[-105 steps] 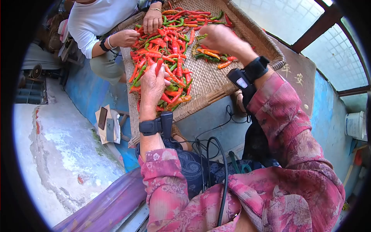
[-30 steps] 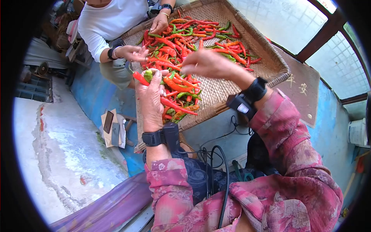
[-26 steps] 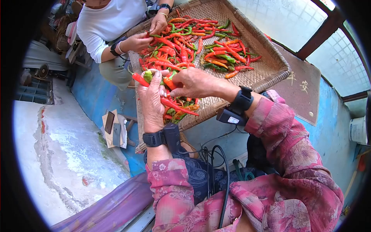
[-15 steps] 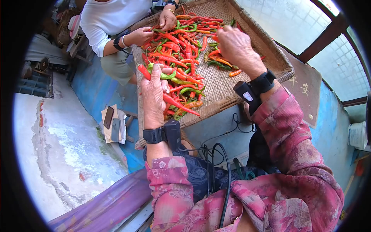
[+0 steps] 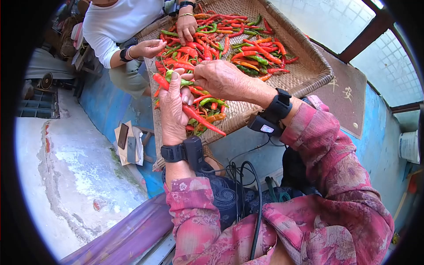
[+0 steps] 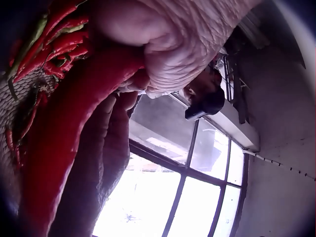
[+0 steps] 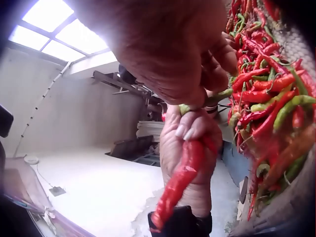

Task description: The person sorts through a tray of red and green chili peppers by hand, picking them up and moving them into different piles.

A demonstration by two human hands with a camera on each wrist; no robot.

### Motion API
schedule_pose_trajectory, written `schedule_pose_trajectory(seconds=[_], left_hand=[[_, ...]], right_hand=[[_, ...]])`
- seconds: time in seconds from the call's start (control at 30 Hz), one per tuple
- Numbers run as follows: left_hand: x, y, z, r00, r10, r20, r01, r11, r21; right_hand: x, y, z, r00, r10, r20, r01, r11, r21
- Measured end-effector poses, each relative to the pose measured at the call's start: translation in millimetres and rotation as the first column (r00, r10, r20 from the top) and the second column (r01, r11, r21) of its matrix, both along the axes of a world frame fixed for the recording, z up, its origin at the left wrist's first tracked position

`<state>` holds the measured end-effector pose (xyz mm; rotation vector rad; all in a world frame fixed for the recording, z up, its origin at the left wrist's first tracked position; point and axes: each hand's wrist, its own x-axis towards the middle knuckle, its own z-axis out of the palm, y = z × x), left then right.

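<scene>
My left hand (image 5: 173, 108) grips several chili peppers over the near left of the woven tray. One long red chili pepper (image 5: 203, 120) sticks out below its fingers, and a shorter red one shows above the thumb. A green chili pepper (image 5: 180, 81) lies across the top of this hand. My right hand (image 5: 227, 81) pinches the outer end of that green chili pepper with thumb and curled fingers. In the right wrist view a red chili pepper (image 7: 180, 182) hangs from my left hand. The left wrist view has a red chili pepper (image 6: 74, 133) close to the camera.
A woven tray (image 5: 304, 79) carries a large mixed pile of chili peppers (image 5: 205, 48) and a smaller heap (image 5: 260, 55) to its right. Across the tray, another person's two hands (image 5: 186, 27) are at the pile. Black cables (image 5: 251, 176) hang by my lap.
My right hand swung from the right-hand heap back to my left hand and took the green chili pepper's end. The other person's hands moved apart. My left hand kept its grip.
</scene>
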<state>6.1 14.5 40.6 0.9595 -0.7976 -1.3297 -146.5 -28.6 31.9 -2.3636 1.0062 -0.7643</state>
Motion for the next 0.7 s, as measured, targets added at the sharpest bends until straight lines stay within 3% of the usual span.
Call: schedule_pose_trajectory(seconds=[0.07, 0.27, 0.33, 0.4, 0.5, 0.53, 0.6, 0.67, 0.7], left_hand=[[0.7, -1.6, -3.9, 0.999, -0.007, -0.040, 0.007, 1.000, -0.007], [-1.0, -1.4, -4.5, 0.998, -0.020, -0.059, 0.021, 1.000, 0.007], [0.1, -1.7, -6.7, 0.998, -0.005, -0.064, 0.005, 1.000, 0.001], [8.1, -7.6, -14.3, 0.990, 0.124, -0.062, -0.122, 0.992, 0.035], [17.2, -12.2, -14.7, 0.981, 0.191, -0.043, -0.191, 0.982, 0.010], [17.9, -12.3, -13.6, 0.975, 0.219, -0.035, -0.219, 0.976, -0.007], [12.6, -11.0, -12.7, 0.970, 0.242, -0.004, -0.242, 0.970, -0.024], [5.2, -9.8, -10.5, 0.943, 0.290, 0.163, -0.272, 0.954, -0.126], [2.0, -9.3, -10.1, 0.941, 0.291, 0.173, -0.270, 0.953, -0.135]], right_hand=[[-3.1, 1.0, -7.7, 0.972, 0.135, 0.190, -0.114, 0.986, -0.119], [-6.0, 2.3, -4.7, 0.975, 0.131, 0.182, -0.117, 0.989, -0.088], [-21.6, -10.8, 4.0, 0.995, -0.036, 0.092, 0.052, 0.982, -0.182], [-42.7, -30.8, 5.6, 0.971, -0.208, -0.120, 0.178, 0.959, -0.222], [-73.5, -40.0, 18.5, 0.761, -0.425, -0.491, 0.358, 0.905, -0.229], [-78.2, -38.9, 14.7, 0.762, -0.483, -0.432, 0.363, 0.870, -0.333], [-72.9, -37.0, 8.4, 0.851, -0.439, -0.287, 0.341, 0.879, -0.334], [-50.1, -21.2, 18.0, 0.986, -0.134, -0.100, 0.146, 0.982, 0.120], [-37.7, -13.4, 14.8, 0.998, 0.031, -0.058, -0.019, 0.982, 0.190]])
